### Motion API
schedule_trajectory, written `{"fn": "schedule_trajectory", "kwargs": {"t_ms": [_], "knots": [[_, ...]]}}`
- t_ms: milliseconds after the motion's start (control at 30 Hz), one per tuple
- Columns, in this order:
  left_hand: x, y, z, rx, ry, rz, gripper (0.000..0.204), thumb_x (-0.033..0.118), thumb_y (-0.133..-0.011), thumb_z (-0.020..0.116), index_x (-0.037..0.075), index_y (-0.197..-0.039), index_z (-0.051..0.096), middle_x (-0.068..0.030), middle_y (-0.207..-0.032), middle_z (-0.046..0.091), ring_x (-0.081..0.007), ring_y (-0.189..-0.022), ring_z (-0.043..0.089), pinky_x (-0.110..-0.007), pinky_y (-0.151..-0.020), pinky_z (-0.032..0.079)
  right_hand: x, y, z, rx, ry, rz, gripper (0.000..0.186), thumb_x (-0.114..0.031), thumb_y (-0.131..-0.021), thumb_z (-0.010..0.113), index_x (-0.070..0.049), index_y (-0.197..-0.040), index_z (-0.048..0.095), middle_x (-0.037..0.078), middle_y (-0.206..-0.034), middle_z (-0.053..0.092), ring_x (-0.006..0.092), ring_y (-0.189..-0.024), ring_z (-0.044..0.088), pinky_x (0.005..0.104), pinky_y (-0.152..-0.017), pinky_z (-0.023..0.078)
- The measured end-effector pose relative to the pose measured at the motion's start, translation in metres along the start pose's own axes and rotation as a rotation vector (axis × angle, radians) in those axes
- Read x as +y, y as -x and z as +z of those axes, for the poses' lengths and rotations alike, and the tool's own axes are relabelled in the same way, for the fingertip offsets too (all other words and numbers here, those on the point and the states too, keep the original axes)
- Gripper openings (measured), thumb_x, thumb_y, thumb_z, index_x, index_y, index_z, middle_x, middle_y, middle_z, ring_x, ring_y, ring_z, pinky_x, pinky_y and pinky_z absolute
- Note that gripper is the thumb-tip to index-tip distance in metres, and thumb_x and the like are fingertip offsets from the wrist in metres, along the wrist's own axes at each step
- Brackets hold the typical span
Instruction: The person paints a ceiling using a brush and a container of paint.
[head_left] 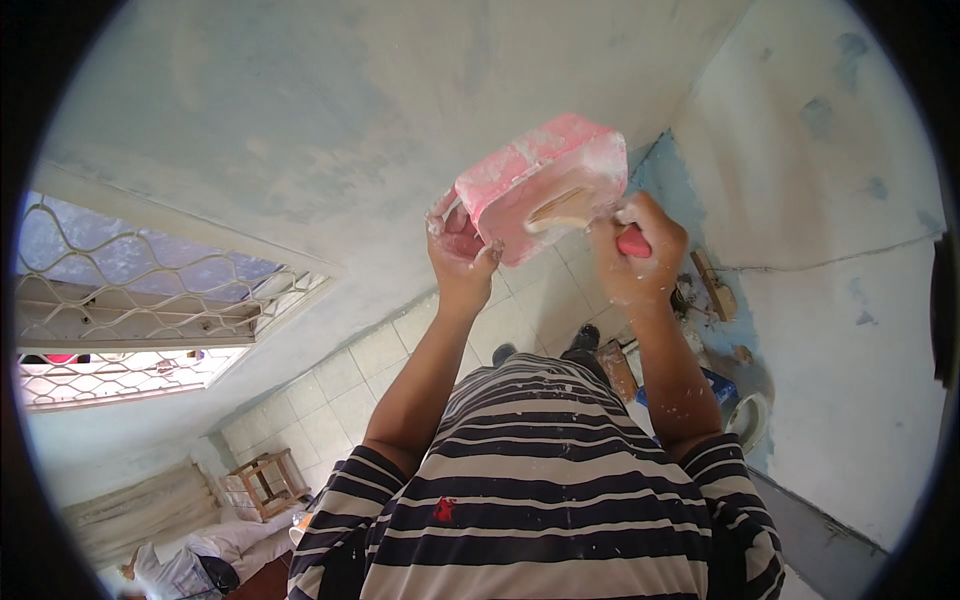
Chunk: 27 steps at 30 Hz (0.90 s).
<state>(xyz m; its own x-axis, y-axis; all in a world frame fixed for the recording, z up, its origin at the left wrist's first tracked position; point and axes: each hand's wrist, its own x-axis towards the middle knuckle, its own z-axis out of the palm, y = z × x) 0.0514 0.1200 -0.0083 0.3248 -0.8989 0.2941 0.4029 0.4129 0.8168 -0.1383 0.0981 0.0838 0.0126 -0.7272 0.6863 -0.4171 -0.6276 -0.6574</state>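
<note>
My left hand grips one end of a pink plastic tub, with the thumb over the near rim. The tub is tilted so that its mouth faces me, and pale putty smears coat its walls. Inside lies a cream and tan patch that I cannot make out fully. At the tub's right end my right hand is closed round a red handle, which looks like that of a putty knife. Motion blurs the fingers there, and the blade cannot be told apart. White specks cover both hands.
A patchy plastered wall rises in front, meeting another wall at right. A window with a wavy metal grille is at left. Low down are a wooden stool, floor tiles, a blue box and a pale round rim.
</note>
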Motion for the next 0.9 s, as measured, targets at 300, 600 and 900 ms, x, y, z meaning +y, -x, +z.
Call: {"fn": "schedule_trajectory", "kwargs": {"t_ms": [300, 600, 900], "knots": [[0.038, 0.016, -0.024, 0.067, -0.144, 0.135, 0.084, 0.009, -0.076, 0.079, 0.002, -0.141, 0.026, -0.0217, -0.133, 0.05, -0.0278, -0.126, 0.051, -0.042, -0.105, 0.044, -0.026, 0.003, 0.021, 0.038, -0.034, -0.215, 0.016, 0.006, -0.074, 0.066, -0.002, -0.075, 0.053, 0.009, -0.066, 0.052, 0.0227, -0.051, 0.05, 0.0285, -0.048, 0.042], [0.052, 0.018, -0.023, 0.158, -0.153, 0.214, 0.082, 0.002, -0.077, 0.076, 0.001, -0.141, 0.024, -0.021, -0.137, 0.046, -0.0282, -0.13, 0.047, -0.042, -0.108, 0.041, -0.043, 0.017, 0.04, -0.099, -0.456, 0.116, 0.02, 0.01, -0.078, 0.066, 0.0, -0.079, 0.049, 0.008, -0.074, 0.057, 0.011, -0.066, 0.059, 0.0253, -0.059, 0.049], [0.041, 0.016, -0.032, 0.24, -0.119, 0.168, 0.079, 0.008, -0.082, 0.074, -0.001, -0.141, 0.024, -0.0228, -0.136, 0.05, -0.0272, -0.127, 0.05, -0.04, -0.107, 0.04, -0.038, 0.016, 0.04, -0.214, -0.063, -0.244, 0.026, 0.006, -0.072, 0.077, -0.001, -0.076, 0.052, 0.011, -0.074, 0.058, 0.026, -0.06, 0.058, 0.0303, -0.056, 0.048]]}}
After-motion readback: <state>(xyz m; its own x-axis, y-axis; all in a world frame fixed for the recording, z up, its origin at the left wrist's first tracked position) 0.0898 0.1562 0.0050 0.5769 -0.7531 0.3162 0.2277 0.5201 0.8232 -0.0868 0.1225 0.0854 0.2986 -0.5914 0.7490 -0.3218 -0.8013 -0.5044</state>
